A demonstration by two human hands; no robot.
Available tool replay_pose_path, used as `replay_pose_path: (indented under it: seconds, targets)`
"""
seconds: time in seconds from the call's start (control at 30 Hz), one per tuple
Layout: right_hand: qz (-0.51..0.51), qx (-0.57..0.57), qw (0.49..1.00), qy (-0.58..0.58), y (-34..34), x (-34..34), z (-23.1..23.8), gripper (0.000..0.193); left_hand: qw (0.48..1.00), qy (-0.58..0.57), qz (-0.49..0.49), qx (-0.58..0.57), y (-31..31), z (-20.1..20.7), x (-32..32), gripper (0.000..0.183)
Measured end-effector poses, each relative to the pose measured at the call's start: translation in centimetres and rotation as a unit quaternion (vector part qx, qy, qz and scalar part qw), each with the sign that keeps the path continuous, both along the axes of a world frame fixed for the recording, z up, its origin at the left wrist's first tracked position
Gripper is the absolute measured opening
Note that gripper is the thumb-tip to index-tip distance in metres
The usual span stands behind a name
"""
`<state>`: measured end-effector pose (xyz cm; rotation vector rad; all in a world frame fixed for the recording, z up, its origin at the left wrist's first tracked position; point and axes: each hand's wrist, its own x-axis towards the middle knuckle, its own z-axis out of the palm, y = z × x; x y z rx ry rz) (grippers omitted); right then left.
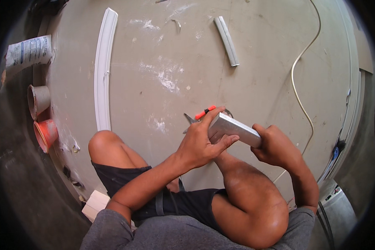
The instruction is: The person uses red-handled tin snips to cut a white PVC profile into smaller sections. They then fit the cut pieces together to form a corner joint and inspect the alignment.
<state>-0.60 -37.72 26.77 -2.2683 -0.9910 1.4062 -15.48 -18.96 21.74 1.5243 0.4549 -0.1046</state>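
Both hands hold a short silvery metal channel (240, 128), tilted above my crossed legs. My left hand (199, 141) is closed around its left end, with the thumb along the near side. My right hand (274, 144) wraps the right end in its fingers. Just beyond the left hand, partly hidden by it, lies a cutting tool that looks like snips (205, 112), with an orange-red and black handle and dark pointed metal.
A long white metal strip (105, 71) lies to the left on the grey board (262, 87). A shorter metal profile (226, 41) lies farther off. A pale cable (293, 75) curves down the right side. Buckets (46, 134) and a printed sack (29, 51) line the left edge.
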Motion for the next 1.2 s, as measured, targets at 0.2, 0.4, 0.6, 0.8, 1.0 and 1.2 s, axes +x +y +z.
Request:
replay_pose_path:
  seconds: [0.2,0.4,0.6,0.8,1.0,1.2]
  targets:
    - [0.027,0.038,0.998,-0.053,1.0,0.6,-0.9,0.026,0.999,0.014,0.038,-0.009,0.6,1.3,0.0,0.052]
    - [0.067,0.128,0.981,-0.127,3.9,2.9,0.5,0.028,0.995,0.03,0.057,-0.072,2.9,4.8,0.5,0.036]
    - [0.094,0.209,0.95,-0.212,7.4,5.1,7.7,0.031,0.976,-0.147,0.14,-0.076,5.0,10.8,1.7,0.031]
    - [0.152,0.286,0.872,-0.368,11.9,6.1,22.5,0.028,0.963,-0.232,0.127,-0.044,9.2,22.3,1.1,0.031]
    - [0.232,0.329,0.778,-0.482,15.8,4.5,31.0,0.029,0.934,-0.316,0.148,0.073,12.8,28.5,-1.0,0.03]
    - [0.262,0.291,0.755,-0.526,16.5,1.4,33.0,0.031,0.891,-0.413,0.172,0.08,13.5,27.5,-3.0,0.031]
